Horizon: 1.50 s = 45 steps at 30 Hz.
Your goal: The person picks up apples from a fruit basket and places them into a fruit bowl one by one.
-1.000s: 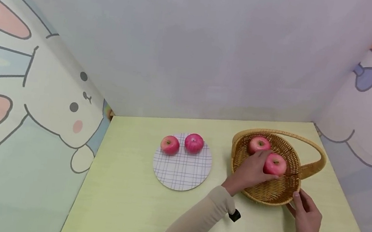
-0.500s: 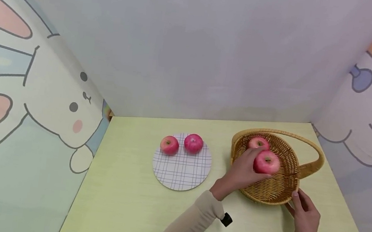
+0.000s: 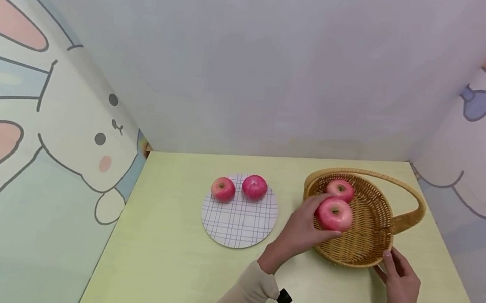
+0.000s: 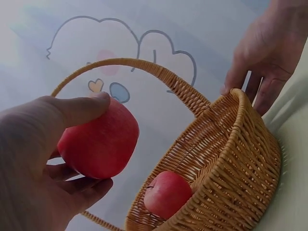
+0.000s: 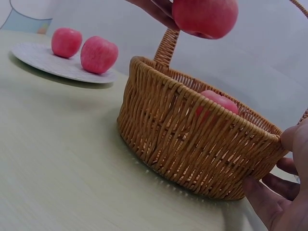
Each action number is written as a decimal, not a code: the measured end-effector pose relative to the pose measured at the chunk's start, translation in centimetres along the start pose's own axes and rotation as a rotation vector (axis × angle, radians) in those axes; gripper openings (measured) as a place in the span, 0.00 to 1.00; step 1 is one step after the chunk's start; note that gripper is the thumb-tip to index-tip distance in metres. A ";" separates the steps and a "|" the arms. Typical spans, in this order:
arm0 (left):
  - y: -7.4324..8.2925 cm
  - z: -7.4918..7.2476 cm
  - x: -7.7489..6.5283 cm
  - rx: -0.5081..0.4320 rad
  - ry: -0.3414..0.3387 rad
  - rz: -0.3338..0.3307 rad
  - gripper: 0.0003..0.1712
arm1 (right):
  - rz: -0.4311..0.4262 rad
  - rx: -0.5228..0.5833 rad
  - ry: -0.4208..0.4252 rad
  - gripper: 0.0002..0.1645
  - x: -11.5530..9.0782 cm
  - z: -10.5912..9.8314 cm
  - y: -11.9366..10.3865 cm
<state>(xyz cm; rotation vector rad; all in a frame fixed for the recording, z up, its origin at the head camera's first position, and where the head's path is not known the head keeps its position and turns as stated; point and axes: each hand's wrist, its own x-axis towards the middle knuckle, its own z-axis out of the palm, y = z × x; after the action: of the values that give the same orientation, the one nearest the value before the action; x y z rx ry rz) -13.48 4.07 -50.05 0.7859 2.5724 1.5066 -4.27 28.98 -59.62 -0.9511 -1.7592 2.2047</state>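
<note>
- Clock is the head view, 12 pointing away from me. My left hand (image 3: pixel 302 232) is wrapped round an apple (image 3: pixel 334 214), thumb one side, fingers the other. It's up above the basket (image 3: pixel 361 243), a bit toward 9 o'clock of its middle.
- Right hand (image 3: pixel 403 285) pinches the basket's rim (image 4: pixel 240 113) at about 4 o'clock.
- Handling guess: the apple's firm, moderately heavy, with smooth skin that could slip. Can't tell if it's real or fake; I'd treat it as bruisable. Best hold is round the widest part, no squeezing needed.
- Basket looks light and fairly stiff, so it'd probably skid or tip if bumped. Steadying the rim makes sense to me.
- Watch the handle (image 3: pixel 408 220): it arches past 12, from roughly 10 round to 3. The second apple (image 3: pixel 341 188) sits inside at 11, super close to my fingers. Bare weave shows from 1 to 6.
- Plate (image 3: pixel 238 227) is over at 9 from the basket, table (image 3: pixel 165 263) showing between. Its two apples (image 3: pixel 255 187) crowd the 10-to-1 edge; bare surface from 3 to 9. Low edge, so it's easy to clear.
</note>
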 end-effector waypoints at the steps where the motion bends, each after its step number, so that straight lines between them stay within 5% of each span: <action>1: 0.0 -0.3 -0.3 -0.020 0.006 -0.001 0.47 | -0.001 0.003 -0.005 0.36 0.0 0.0 0.0; 17: -2.1 -3.9 -3.4 -0.132 0.176 0.015 0.50 | 0.026 -0.001 0.014 0.37 -0.1 0.1 -0.1; 22: -3.4 -4.7 -4.0 -0.087 0.214 0.006 0.49 | 0.024 -0.013 0.022 0.36 -0.2 0.1 -0.3; 35: -6.9 -6.6 -6.6 -0.082 0.333 -0.176 0.49 | 0.012 -0.057 -0.006 0.39 -0.2 0.2 -0.1; 45: -9.9 -6.1 -9.1 -0.147 0.426 -0.331 0.51 | 0.050 -0.092 0.015 0.41 -0.2 0.1 0.1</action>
<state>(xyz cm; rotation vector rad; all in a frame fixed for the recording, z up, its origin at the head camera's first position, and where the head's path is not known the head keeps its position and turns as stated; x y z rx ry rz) -11.31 -8.83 -56.91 0.0117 2.6404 1.8767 -4.17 28.74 -59.62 -1.0400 -1.8645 2.1565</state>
